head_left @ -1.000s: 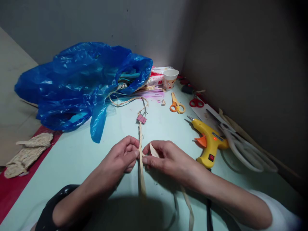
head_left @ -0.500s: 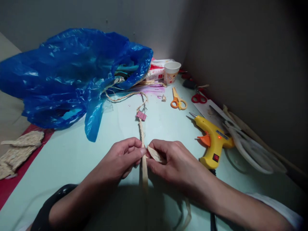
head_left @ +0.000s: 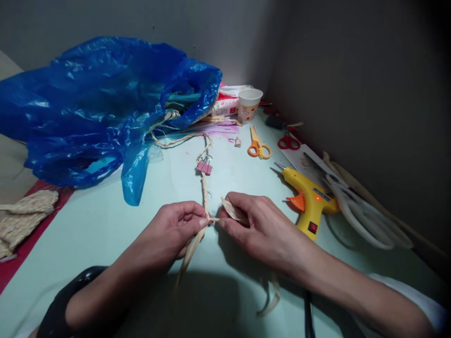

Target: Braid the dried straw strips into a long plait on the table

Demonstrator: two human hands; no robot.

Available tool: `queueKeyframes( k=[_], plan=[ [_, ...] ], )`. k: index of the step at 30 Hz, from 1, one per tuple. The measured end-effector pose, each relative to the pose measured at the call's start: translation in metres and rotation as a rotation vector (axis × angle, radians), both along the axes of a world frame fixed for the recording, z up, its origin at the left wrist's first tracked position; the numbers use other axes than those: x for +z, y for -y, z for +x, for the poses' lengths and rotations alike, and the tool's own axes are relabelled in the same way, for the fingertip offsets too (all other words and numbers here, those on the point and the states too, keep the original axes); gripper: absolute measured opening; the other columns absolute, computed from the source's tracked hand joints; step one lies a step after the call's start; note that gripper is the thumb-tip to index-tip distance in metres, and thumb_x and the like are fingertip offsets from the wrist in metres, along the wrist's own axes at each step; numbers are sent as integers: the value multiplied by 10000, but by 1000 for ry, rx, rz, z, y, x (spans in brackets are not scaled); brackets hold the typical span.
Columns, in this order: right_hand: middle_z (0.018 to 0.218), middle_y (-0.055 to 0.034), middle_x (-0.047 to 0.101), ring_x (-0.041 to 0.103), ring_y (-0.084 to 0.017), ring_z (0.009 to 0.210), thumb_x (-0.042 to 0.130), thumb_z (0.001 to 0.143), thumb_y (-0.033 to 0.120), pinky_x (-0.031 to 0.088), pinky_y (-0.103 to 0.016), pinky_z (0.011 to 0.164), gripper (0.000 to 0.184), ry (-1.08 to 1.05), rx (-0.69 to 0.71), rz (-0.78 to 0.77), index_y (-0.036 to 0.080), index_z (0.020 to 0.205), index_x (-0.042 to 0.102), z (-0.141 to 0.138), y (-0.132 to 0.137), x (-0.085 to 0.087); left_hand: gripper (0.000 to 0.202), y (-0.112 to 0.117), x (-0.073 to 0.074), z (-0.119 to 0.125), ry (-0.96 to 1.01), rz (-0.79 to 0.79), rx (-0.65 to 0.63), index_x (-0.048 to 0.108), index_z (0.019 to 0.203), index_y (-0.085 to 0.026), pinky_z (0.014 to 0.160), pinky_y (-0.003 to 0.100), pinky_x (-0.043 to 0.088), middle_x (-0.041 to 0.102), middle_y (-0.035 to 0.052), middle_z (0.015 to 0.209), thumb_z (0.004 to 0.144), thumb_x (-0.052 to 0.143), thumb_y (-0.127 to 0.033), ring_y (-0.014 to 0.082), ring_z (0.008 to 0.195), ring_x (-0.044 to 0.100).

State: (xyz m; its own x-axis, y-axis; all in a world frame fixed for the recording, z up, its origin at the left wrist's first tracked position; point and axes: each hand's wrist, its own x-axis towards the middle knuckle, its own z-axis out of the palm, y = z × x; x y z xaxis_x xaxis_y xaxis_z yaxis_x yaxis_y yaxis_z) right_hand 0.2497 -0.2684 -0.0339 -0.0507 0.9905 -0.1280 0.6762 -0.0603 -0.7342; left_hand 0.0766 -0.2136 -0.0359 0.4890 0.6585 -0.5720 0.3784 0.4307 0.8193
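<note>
A thin braid of pale plant fibre [head_left: 205, 188] runs from a pink binder clip [head_left: 205, 168] towards me. My left hand [head_left: 183, 225] pinches the braid's near end between thumb and fingers. One loose strand [head_left: 190, 253] hangs down from that pinch over the table. Another strand [head_left: 214, 219] is stretched sideways to my right hand [head_left: 243, 218], which is closed on it. A wider folded piece of the fibre [head_left: 232, 210] shows in the right palm, and a tail of fibre [head_left: 273, 300] dangles below the right wrist.
A yellow glue gun [head_left: 310, 197] with a lit red light lies at right, beside big white-handled scissors [head_left: 355, 211]. Orange-handled scissors [head_left: 259, 143], a paper cup [head_left: 249, 104] and red-handled scissors [head_left: 289, 142] lie farther back. A blue plastic bag [head_left: 98, 98] fills the back left.
My right hand has moved slightly away from the left, pulling a strand out sideways. The loose strand under my left hand has swung to the left.
</note>
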Motion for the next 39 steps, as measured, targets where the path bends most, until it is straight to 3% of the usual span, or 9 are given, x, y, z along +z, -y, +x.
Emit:
queueKeyframes(
  k=[5, 9, 13, 21, 32, 39],
  plan=[
    [569, 30, 431, 336, -101, 547, 509, 825, 224, 215, -258, 498, 215, 14, 8, -11, 185, 636, 414, 3, -3, 3, 258, 3, 1, 2, 6, -9, 57, 598, 768, -163, 474, 190, 251, 534, -38, 612, 729, 691, -401, 72, 504, 418],
    [681, 1, 555, 444, -123, 612, 497, 872, 322, 284, -254, 534, 178, -58, 11, -27, 191, 754, 516, 9, -3, 13, 265, 5, 1, 3, 60, -28, 99, 593, 747, -158, 468, 172, 259, 518, -45, 597, 718, 708, -395, 62, 497, 411],
    [767, -25, 606, 510, -139, 712, 350, 954, 282, 343, -267, 632, 292, -75, -13, 41, 186, 763, 548, 17, -3, 19, 250, 4, -2, 1, 106, -23, 50, 577, 752, -156, 410, 161, 160, 393, -86, 538, 770, 674, -386, 31, 437, 263],
    [717, 15, 651, 518, -112, 610, 428, 944, 302, 335, -237, 587, 168, -110, 60, 5, 199, 926, 559, 10, 0, 3, 216, 2, -8, -4, 177, -19, 36, 544, 776, -164, 389, 164, 111, 347, -106, 528, 815, 645, -351, 17, 419, 176],
    [619, 31, 497, 425, -99, 594, 488, 894, 336, 298, -229, 546, 257, -121, 75, -11, 169, 712, 560, 8, -3, 10, 201, 3, -9, -1, 132, 91, 0, 532, 752, -165, 389, 172, 146, 343, -95, 534, 822, 604, -339, 31, 425, 226],
    [580, 31, 500, 387, -92, 542, 492, 874, 298, 267, -249, 524, 248, 45, 54, -29, 171, 665, 534, -6, 3, 2, 205, 4, -7, -2, 133, 70, 6, 532, 771, -161, 386, 167, 135, 346, -90, 553, 825, 603, -346, 27, 437, 211]
  ],
)
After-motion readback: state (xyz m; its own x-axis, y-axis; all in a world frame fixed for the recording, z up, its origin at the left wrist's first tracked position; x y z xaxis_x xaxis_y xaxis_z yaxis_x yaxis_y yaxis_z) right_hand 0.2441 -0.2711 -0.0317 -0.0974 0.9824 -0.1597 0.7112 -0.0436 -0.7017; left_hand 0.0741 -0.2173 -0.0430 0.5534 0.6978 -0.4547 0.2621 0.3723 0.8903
